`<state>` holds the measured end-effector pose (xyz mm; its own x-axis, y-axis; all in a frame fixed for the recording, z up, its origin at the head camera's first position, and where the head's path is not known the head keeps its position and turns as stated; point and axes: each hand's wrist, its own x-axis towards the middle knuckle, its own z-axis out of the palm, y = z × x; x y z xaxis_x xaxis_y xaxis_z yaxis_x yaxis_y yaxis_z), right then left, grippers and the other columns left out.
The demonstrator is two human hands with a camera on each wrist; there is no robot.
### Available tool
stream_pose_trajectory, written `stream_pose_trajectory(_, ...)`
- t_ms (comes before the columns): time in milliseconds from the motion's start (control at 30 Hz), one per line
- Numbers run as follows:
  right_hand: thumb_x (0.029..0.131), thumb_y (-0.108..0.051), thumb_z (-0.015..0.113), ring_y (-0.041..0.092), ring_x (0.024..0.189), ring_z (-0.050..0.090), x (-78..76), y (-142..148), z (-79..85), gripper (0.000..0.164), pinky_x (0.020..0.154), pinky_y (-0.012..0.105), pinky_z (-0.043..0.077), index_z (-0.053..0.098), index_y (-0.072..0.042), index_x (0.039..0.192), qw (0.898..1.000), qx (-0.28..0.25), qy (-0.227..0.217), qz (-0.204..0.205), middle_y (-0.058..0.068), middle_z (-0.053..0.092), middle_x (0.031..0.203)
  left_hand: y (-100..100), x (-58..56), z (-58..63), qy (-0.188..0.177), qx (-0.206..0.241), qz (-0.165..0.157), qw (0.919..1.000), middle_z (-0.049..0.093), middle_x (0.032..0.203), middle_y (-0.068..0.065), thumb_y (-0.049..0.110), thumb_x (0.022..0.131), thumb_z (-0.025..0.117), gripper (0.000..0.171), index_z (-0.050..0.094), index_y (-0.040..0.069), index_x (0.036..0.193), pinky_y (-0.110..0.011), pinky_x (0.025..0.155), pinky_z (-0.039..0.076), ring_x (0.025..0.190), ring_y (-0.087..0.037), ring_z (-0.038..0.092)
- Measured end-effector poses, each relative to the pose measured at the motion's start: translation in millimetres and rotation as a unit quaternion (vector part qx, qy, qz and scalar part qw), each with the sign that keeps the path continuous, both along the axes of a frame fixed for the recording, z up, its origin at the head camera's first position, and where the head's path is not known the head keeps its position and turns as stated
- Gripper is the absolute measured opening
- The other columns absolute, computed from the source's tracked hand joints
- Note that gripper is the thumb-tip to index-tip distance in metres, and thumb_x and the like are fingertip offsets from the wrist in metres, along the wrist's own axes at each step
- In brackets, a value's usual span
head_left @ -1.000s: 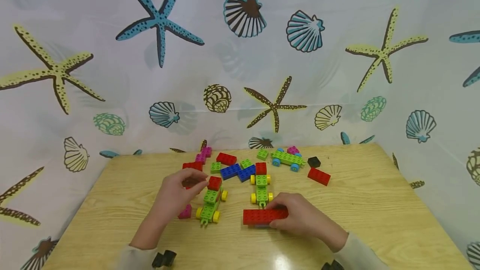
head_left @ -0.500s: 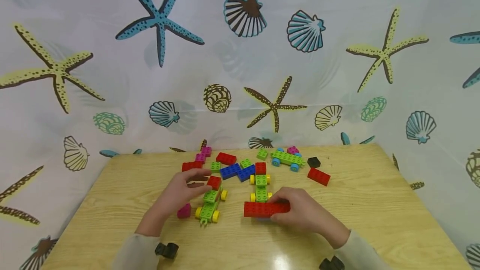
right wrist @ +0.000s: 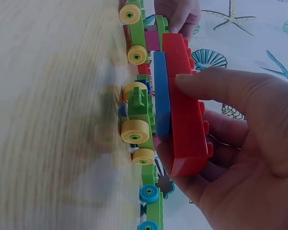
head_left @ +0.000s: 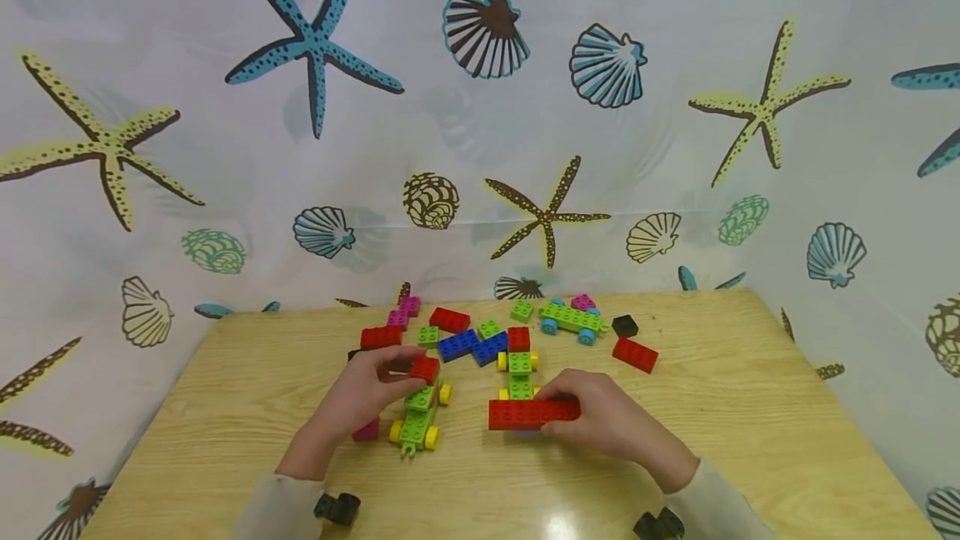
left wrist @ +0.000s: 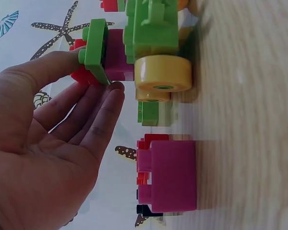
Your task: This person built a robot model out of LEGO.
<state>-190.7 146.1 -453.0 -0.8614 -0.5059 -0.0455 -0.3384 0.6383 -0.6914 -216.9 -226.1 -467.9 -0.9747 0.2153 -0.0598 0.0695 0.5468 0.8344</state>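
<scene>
My left hand (head_left: 360,394) pinches the small red brick (head_left: 425,370) on top of the left green toy car (head_left: 416,427), which has yellow wheels. In the left wrist view, a green brick (left wrist: 97,50) and a magenta brick (left wrist: 116,52) sit between that red brick and the car's base. My right hand (head_left: 600,415) grips a long block of red bricks (head_left: 517,415) with a blue brick (right wrist: 162,93) fixed beneath, above the table. Just behind this block stands a second green car (head_left: 519,365) with yellow wheels and a red brick at its far end, its near part partly hidden.
Blue bricks (head_left: 459,346), a red brick (head_left: 450,320) and green bricks lie toward the back. A green car with blue wheels (head_left: 572,319), a black brick (head_left: 625,326) and another red brick (head_left: 635,354) are at the right. A magenta brick (head_left: 366,429) lies beside my left hand.
My left hand has come in from the left and taken hold of the small red brick. My right hand has raised the red and blue block and shifted it slightly toward the second car.
</scene>
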Motion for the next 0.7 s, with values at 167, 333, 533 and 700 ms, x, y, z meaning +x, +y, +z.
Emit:
stream_pose_trajectory(167,0.097,-0.024,0.087,0.016,0.109,0.069,-2.7,-0.1,5.5,0.032,0.102,0.040,0.059,0.080,-0.012,0.126,1.000,-0.008,0.024,0.008,0.000,0.080,0.122,3.4,3.3,1.3,-0.004,0.003,0.011,0.9999,0.075,0.146,-0.015,0.021,0.103,0.084,0.048,0.072,0.007,0.147,-0.042,0.102,0.067,0.127,-0.034,0.076)
stream_pose_trajectory(333,0.098,-0.024,0.087,0.014,0.108,0.068,-7.2,-3.7,12.0,0.031,0.099,0.036,0.059,0.081,-0.013,0.127,0.998,-0.010,0.055,0.007,-0.001,0.080,0.122,9.1,5.9,0.2,0.003,0.006,0.011,0.9999,0.078,0.139,-0.011,0.020,0.101,0.086,0.042,0.076,0.009,0.140,-0.044,0.103,0.067,0.123,-0.029,0.076)
stream_pose_trajectory(533,0.099,-0.025,0.087,0.016,0.109,0.068,-11.0,-13.7,17.2,0.031,0.099,0.037,0.060,0.080,-0.013,0.127,0.998,-0.013,0.061,0.007,0.001,0.080,0.125,19.5,10.9,-0.3,-0.009,0.010,0.012,0.9998,0.080,0.133,-0.007,0.020,0.099,0.087,0.038,0.078,0.011,0.135,-0.044,0.104,0.067,0.121,-0.025,0.076)
stream_pose_trajectory(700,0.099,-0.024,0.086,0.018,0.111,0.069,-13.9,-23.1,18.2,0.030,0.100,0.039,0.060,0.081,-0.013,0.127,0.998,-0.011,0.063,0.003,0.001,0.080,0.126,29.7,16.3,0.1,-0.017,0.008,0.016,0.9997,0.080,0.128,-0.007,0.019,0.098,0.089,0.036,0.079,0.010,0.131,-0.042,0.102,0.068,0.116,-0.023,0.077)
